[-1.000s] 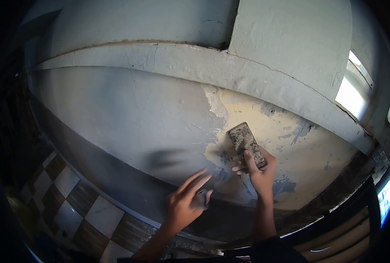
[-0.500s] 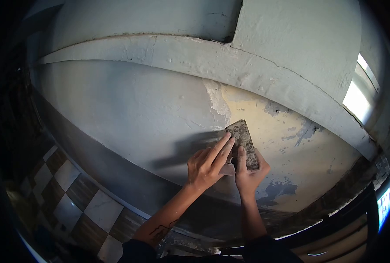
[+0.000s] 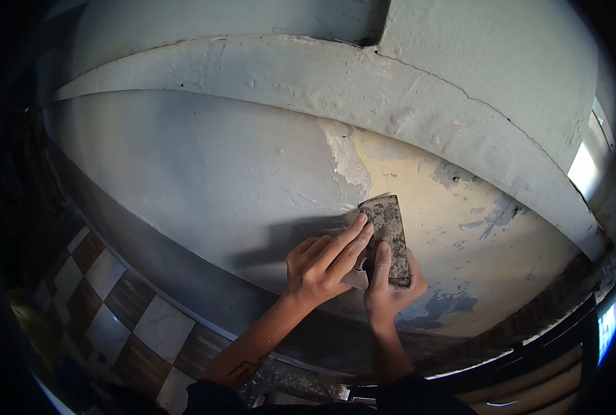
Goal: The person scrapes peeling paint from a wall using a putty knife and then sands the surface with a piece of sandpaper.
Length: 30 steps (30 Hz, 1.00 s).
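— Which step was that, by your reading?

— Scraping, mid-stroke, I'd say. The right hand [image 3: 388, 294] was clenched round the lower end of the scraper [image 3: 389, 235], with its thumb laid up the face of the blade. The left hand [image 3: 319, 266] grasped nothing: its fingers were stretched out, with the tips pressed against the blade's near edge.

— And where was the scraper itself?

— Flat against the wall [image 3: 204, 180], just above the right hand, with its top edge sitting right where the grey paint [image 3: 346, 162] gave way to the bare patch [image 3: 453, 228]. That yellowish patch spread away beyond the right hand. The painted part lay beyond the left hand, with the hands' shadow on it.

— Was the blade under the paint or on top of it?

— I couldn't tell. The blade's leading edge was too small and shadowed at that angle to say.

— What would the next move have called for?

— In my judgement, a firm push up and toward the painted side, with the blade kept at a low angle so it would lift the flaking edge rather than gouge the plaster. The left fingers would need steady pressure near the tip, while the right hand drove. The ledge [image 3: 322, 76] above both hands left limited room for the stroke, so it would have had to be short.

— Anything underfoot?

— A tiled floor [image 3: 114, 304], well below the left forearm.
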Motion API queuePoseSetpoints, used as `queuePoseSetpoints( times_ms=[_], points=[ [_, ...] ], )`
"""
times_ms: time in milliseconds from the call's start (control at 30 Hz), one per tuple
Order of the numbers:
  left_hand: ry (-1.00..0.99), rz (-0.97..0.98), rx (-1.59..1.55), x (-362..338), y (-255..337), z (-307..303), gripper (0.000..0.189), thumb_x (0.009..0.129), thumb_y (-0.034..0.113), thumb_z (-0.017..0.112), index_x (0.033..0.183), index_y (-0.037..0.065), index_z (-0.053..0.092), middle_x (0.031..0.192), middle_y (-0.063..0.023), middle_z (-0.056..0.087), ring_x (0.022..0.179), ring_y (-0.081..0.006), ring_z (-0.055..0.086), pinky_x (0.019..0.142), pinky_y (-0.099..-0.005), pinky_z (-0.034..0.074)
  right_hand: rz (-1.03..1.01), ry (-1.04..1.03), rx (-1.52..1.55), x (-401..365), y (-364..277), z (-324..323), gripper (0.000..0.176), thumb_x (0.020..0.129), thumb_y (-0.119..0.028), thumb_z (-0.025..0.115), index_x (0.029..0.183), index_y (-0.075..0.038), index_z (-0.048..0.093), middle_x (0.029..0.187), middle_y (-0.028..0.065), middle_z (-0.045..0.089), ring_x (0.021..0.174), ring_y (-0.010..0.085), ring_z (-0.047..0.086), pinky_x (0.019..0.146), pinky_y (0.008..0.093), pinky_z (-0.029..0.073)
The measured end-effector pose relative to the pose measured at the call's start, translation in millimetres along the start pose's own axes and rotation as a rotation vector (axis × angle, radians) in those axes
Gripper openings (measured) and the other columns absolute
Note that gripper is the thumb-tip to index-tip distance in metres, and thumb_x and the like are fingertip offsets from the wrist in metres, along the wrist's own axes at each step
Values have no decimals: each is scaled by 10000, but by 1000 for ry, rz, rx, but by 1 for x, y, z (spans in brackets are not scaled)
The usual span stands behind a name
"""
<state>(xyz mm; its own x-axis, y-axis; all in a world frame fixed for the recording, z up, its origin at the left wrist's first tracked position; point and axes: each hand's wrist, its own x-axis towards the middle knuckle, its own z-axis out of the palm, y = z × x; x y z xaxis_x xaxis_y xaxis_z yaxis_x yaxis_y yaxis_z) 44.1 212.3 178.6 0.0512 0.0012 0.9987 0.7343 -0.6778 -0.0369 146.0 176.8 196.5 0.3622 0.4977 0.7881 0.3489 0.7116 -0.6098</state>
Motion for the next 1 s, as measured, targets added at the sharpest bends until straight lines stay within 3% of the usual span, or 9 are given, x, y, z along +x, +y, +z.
queuePoseSetpoints(
  times_ms=[167,200,233,333,633,867,1000],
  points=[
    [-73,-30,52,7,-5,-8,499,848,492,462,1071,81,636,1125,-20,611,562,-75,557,500,-198,445,-4,43,-20,3,1,8,123,825,-41,597,788,75,610,641,40,596,577,55,490,515,207,403],
    [-37,-23,43,10,-7,-6,428,827,416,537,1088,89,628,1139,-10,605,540,-78,536,494,-198,438,-17,37,-25,7,-2,10,124,819,-53,607,777,63,614,610,55,594,545,64,501,502,220,410],
    [-35,-20,42,13,-11,-6,428,827,416,537,1088,89,628,1139,-10,605,540,-78,536,494,-198,438,-33,31,-28,11,-5,14,127,813,-66,616,767,52,618,580,69,592,513,72,511,489,233,418],
    [-40,-44,64,21,-12,-11,375,744,225,624,1095,92,623,1160,-8,595,538,-75,534,485,-196,436,-36,37,33,19,-9,21,120,811,-61,617,781,55,620,577,66,589,520,60,497,482,228,408],
    [-111,-24,84,12,14,-19,477,796,439,568,1159,130,587,1210,-10,562,514,-58,498,470,-180,443,-63,-48,4,13,-13,-12,121,812,-54,611,807,66,623,590,54,595,531,55,490,488,222,404],
    [-99,-29,66,6,13,-11,524,670,248,673,1174,140,580,1239,-26,540,555,-66,534,497,-182,466,-40,-60,13,10,-2,-12,122,815,-56,609,815,66,623,601,58,600,546,50,494,495,219,408],
    [-99,-31,51,5,12,-11,515,665,228,669,1165,134,587,1240,-31,541,561,-71,541,504,-184,469,-15,-57,34,7,3,-11,122,817,-57,606,815,63,624,612,62,608,550,53,504,501,221,417]
  ],
)
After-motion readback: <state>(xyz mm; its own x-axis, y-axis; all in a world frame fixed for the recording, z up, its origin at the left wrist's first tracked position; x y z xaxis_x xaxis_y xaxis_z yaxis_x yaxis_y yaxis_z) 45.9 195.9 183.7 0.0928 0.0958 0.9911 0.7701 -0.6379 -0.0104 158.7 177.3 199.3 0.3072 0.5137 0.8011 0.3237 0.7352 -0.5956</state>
